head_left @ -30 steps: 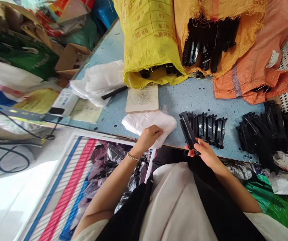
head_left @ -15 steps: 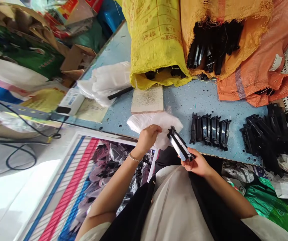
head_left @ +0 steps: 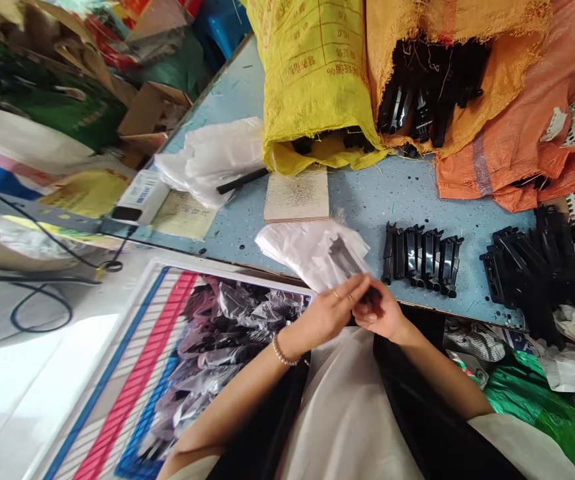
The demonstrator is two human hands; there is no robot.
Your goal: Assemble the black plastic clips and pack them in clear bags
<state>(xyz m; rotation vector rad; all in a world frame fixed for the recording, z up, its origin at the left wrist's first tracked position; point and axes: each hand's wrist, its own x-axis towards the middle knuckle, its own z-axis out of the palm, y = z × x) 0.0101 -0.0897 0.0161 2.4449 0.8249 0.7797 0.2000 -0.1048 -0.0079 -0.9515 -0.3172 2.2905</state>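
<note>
A black plastic part (head_left: 343, 257) looks grey through a thin clear plastic bag (head_left: 328, 263) that covers its far end. My left hand (head_left: 337, 308) is closed on the bag's near edge, its fingers lying over the part. At the part's near end, my right hand (head_left: 380, 313) is closed around it, and both hands meet there. The exact fingertip contact is hidden and slightly blurred. Beneath the bag, a stack of similar clear bags (head_left: 282, 245) lies at the table's front edge. Several matching black parts (head_left: 422, 259) stand in a row to the right.
A wooden board (head_left: 295, 197) lies on the blue speckled table (head_left: 362, 190). Yellow (head_left: 317, 87), orange (head_left: 512, 73) and red-orange sacks (head_left: 492, 160) stand behind. More black parts (head_left: 527, 267) are heaped right. A crate (head_left: 117, 373) holding bagged parts sits below left.
The black part has gone into the plastic bag. My left hand has moved right and toward me, from the bag stack to beside my right hand.
</note>
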